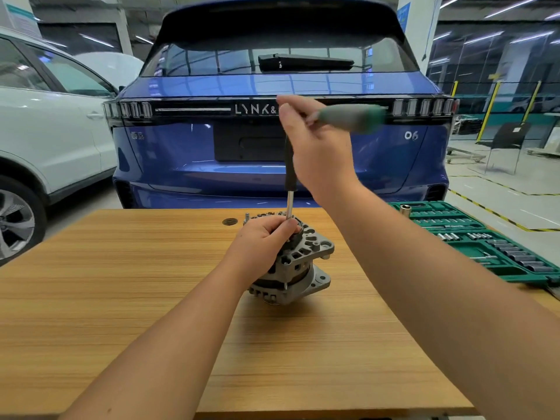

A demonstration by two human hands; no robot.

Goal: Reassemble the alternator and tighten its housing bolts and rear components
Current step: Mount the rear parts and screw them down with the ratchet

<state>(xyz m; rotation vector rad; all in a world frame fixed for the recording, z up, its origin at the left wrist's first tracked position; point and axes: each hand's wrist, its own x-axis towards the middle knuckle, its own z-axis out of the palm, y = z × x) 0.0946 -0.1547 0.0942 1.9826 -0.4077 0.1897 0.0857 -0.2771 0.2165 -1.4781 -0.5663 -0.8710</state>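
Fingers of left hand (266,237) curled round grey ribbed alternator (298,268); right hand (315,147) grips green-handled driver (289,180)

The alternator (298,262) stands mid-bench (121,298). Small parts (257,216) lie just behind it. A socket case (485,241) lies on the bench's right edge. Two cars (281,131) stand behind.

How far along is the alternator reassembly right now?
Done: the alternator housing halves look joined, standing on the table. In hand: left hand steadies it while right hand works a T-handle driver down into its rear. Left: loose small parts lie behind it.
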